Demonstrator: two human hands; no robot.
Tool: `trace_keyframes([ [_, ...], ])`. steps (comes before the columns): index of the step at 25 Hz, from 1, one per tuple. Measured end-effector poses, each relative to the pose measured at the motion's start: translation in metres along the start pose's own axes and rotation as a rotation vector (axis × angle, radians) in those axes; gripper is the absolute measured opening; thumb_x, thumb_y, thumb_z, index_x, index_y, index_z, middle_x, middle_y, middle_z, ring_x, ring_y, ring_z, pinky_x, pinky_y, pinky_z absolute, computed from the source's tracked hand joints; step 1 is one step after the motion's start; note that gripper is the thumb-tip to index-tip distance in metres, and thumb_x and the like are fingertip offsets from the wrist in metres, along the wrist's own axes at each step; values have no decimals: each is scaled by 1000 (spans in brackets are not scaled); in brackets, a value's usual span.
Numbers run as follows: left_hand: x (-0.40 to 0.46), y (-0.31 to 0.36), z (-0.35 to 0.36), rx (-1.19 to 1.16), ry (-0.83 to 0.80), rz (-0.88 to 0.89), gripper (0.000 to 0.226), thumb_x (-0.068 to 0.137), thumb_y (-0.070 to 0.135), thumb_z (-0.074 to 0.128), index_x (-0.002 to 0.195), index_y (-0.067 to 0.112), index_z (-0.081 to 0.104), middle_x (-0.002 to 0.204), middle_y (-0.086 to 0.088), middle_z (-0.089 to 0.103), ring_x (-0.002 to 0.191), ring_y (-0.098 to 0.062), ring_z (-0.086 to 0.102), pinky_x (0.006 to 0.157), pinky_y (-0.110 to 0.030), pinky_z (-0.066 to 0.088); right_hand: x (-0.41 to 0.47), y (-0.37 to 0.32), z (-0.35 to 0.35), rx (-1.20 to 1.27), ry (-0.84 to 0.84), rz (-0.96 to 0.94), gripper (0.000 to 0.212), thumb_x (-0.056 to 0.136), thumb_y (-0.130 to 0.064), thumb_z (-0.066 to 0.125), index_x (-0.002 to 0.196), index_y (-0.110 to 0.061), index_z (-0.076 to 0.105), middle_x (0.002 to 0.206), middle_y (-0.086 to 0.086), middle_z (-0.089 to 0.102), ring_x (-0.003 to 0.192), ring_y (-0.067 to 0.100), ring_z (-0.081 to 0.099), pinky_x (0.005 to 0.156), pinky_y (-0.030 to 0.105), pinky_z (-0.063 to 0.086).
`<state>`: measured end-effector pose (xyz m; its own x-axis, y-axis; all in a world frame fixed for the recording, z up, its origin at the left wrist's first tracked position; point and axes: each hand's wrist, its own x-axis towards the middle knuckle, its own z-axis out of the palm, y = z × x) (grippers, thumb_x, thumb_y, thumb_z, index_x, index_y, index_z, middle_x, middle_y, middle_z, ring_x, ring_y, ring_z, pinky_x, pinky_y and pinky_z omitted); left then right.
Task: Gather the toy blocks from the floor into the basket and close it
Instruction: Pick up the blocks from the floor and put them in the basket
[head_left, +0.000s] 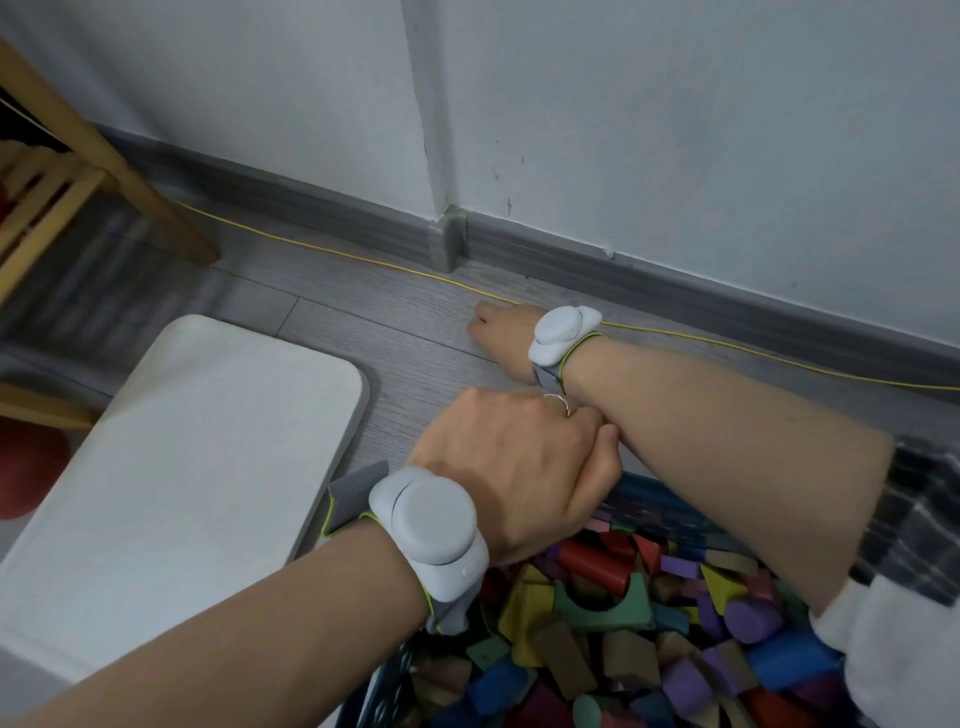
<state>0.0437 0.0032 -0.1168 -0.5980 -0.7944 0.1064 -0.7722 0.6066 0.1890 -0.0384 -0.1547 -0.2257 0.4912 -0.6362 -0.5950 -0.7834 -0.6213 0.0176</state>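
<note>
A dark blue basket (655, 500) at the bottom right is filled with several coloured toy blocks (602, 603). My left hand (511, 467) is closed over the basket's far rim. My right arm crosses above the basket, and my right hand (503, 335) is down on the grey floor beyond it, beside a yellow cable (727, 345). Its fingers point away from me and are mostly hidden, so I cannot tell whether they hold anything. A white, rounded lid (182, 467) lies flat to the left of the basket. No loose block shows on the floor.
The wall and a grey skirting board (675, 270) run close behind my right hand. A wooden furniture frame (104, 156) stands at the far left, with a red rounded object (26, 473) beneath it. The yellow cable runs along the floor by the wall.
</note>
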Motion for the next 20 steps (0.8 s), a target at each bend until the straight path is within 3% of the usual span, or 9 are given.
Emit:
trace_keyframes([
  [4,0,0,1,4,-10,1,37,97,39,24,69,24,43,64,3,56,60,-24,56,49,-32,37,-6,13,18,112,35,36,35,79,-3,65,113,0,59,128,15,48,103,34,61,67,33,43],
  [6,0,0,0,21,-19,-16,39,96,41,21,69,23,44,67,2,58,62,-24,58,51,-31,35,-20,25,23,246,114,120,23,80,-10,62,103,-5,66,115,13,61,101,33,65,72,30,51],
  [7,1,0,-1,38,-28,-31,41,96,41,19,69,23,44,69,2,60,64,-25,59,52,-31,36,-31,32,24,387,169,182,18,80,-14,61,97,-10,66,107,10,65,93,31,69,73,31,55],
  [10,2,4,-4,92,-51,-46,45,95,43,16,73,22,48,76,1,64,70,-25,62,58,-33,39,-85,36,7,992,290,227,11,77,-9,65,89,-9,66,84,5,65,59,22,69,54,29,58],
  [13,3,5,-5,96,-91,-87,42,96,45,18,70,22,43,79,-1,65,74,-28,62,63,-34,39,-163,19,-34,1300,461,44,9,80,-3,68,88,-6,64,82,5,60,62,21,62,54,31,57],
  [15,7,8,-7,99,-113,-125,44,95,46,18,69,21,44,81,-3,66,77,-30,62,66,-35,43,-226,6,-52,1343,531,-108,8,84,-7,69,90,-8,64,84,-3,62,57,18,62,53,31,54],
  [18,14,11,-12,160,-197,-144,43,93,46,23,78,19,53,92,-5,68,85,-31,64,69,-35,45,-291,-13,-60,1082,267,-253,21,89,-31,67,105,-18,64,97,-14,68,52,11,65,54,32,57],
  [20,19,17,-14,138,-263,-162,36,95,41,32,72,21,48,90,-6,67,84,-31,63,66,-32,42,-308,-16,-44,909,190,-205,27,90,-47,60,109,-28,63,109,-15,65,54,12,68,51,29,57],
])
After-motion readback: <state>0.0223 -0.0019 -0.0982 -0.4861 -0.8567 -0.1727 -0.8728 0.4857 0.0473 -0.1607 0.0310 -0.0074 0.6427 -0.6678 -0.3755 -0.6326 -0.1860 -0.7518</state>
